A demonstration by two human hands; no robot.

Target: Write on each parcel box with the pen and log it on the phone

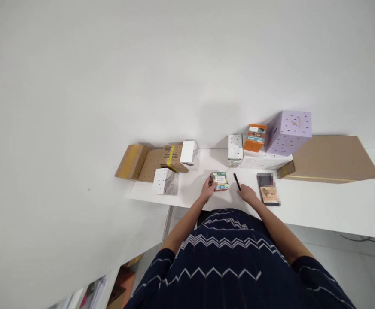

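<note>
My left hand (208,189) grips the left side of a small teal and yellow printed box (220,182) with a white label, which is on the white table (203,171). My right hand (248,195) is closed around the lower end of a slim black pen (236,180), its other end pointing away from me. Right of that hand lies a dark, flat item that looks like a book (269,191), partly blurred out.
Cardboard boxes (132,161) and white dotted boxes (165,182) stand at the left. Behind my hands are a white dotted carton (235,148), an orange box (255,137) and a tall lilac box (288,133). A large brown carton (332,159) lies at the right.
</note>
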